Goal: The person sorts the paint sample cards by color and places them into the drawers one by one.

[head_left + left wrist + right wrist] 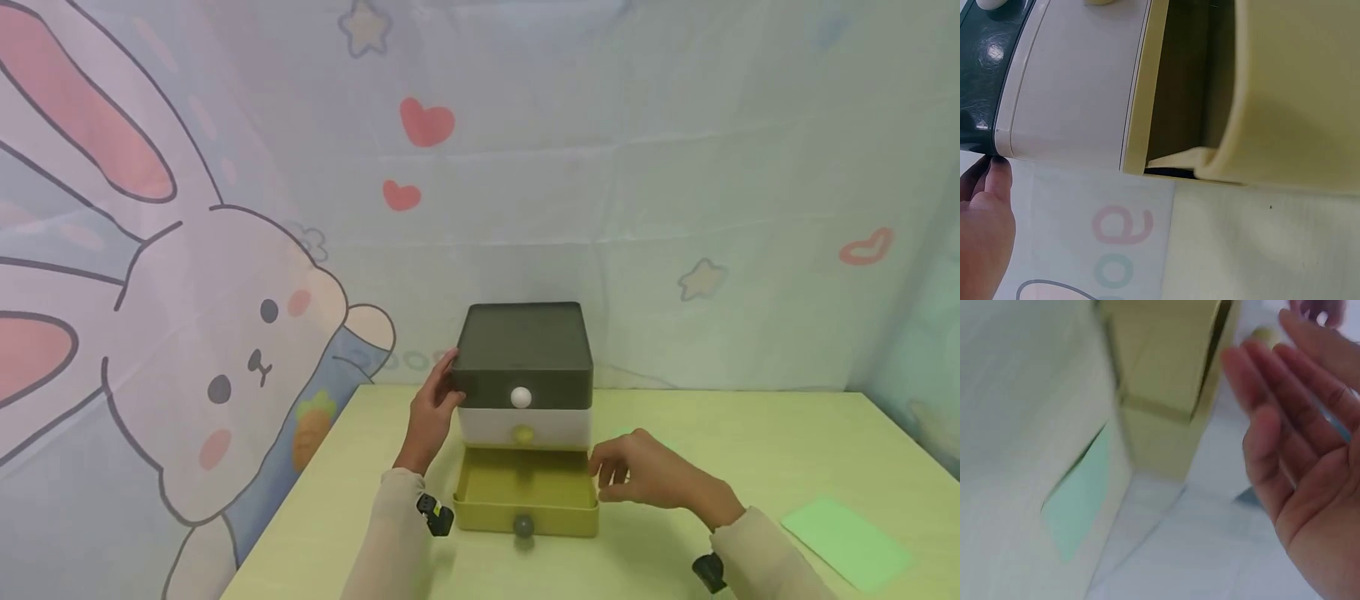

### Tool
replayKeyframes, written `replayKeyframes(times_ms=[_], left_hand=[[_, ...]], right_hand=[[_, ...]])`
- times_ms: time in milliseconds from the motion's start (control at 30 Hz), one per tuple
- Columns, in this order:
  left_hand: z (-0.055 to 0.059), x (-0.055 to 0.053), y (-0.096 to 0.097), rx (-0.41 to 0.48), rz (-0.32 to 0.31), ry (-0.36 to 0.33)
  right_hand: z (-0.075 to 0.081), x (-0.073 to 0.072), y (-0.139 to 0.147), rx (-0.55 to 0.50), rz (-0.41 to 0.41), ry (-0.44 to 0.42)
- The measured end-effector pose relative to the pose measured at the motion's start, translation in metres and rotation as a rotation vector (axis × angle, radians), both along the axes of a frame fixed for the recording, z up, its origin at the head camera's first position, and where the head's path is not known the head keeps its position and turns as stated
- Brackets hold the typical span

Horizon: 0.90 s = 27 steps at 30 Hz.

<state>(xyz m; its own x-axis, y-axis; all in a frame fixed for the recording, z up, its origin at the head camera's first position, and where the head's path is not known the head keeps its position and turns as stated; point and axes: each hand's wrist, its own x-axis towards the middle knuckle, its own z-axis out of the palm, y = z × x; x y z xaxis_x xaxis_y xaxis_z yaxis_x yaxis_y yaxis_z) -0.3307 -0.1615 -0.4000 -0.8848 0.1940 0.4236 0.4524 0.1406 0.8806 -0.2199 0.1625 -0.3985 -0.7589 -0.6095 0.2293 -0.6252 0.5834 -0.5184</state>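
Observation:
A small three-tier drawer unit stands on the table, with a dark green top tier (pixel 521 389), a white middle drawer (pixel 487 425) and a yellow bottom drawer (pixel 487 518). The bottom drawer is pulled out toward me, and its inside holds nothing that shows. My left hand (pixel 433 412) rests against the unit's left side at the dark tier; its fingertips are partly hidden behind the edge in the left wrist view. Close by the bottom drawer's right side is my right hand (pixel 652 471), fingers loosely bent, with nothing in its palm (pixel 1329 506).
A light green sheet (pixel 847 542) lies on the table at the right. Part of another green piece (pixel 1082 494) shows beside the unit in the right wrist view. Behind the table hangs a cloth (pixel 637 167) printed with a rabbit, hearts and stars.

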Motion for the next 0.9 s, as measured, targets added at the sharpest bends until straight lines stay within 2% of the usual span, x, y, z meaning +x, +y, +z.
replayKeyframes(times_ms=[133,267,367,467,567,700,767,900], left_hand=[[0.0,-0.001,-0.001,0.001,0.0,0.008],[0.001,-0.001,-0.001,0.009,-0.007,0.001],[0.0,0.0,-0.001,0.012,-0.008,-0.01],[-0.001,0.0,-0.001,0.008,-0.013,-0.01],[-0.001,0.0,-0.001,-0.002,-0.015,0.0],[-0.001,0.001,-0.003,-0.005,-0.011,0.001],[0.0,0.0,-0.004,-0.007,-0.012,0.0],[-0.002,0.0,-0.004,-0.006,-0.017,-0.008]], right_hand=[[-0.008,-0.015,0.022,0.14,-0.183,0.082],[-0.023,-0.026,0.038,0.243,-0.35,0.143],[-0.033,-0.032,0.048,0.279,-0.415,0.133],[-0.044,-0.037,0.055,0.306,-0.473,0.079],[-0.053,-0.041,0.061,0.301,-0.506,-0.013],[-0.059,-0.046,0.064,0.28,-0.493,-0.112],[-0.059,-0.048,0.065,0.281,-0.492,-0.121],[-0.062,-0.05,0.067,0.289,-0.488,-0.084]])
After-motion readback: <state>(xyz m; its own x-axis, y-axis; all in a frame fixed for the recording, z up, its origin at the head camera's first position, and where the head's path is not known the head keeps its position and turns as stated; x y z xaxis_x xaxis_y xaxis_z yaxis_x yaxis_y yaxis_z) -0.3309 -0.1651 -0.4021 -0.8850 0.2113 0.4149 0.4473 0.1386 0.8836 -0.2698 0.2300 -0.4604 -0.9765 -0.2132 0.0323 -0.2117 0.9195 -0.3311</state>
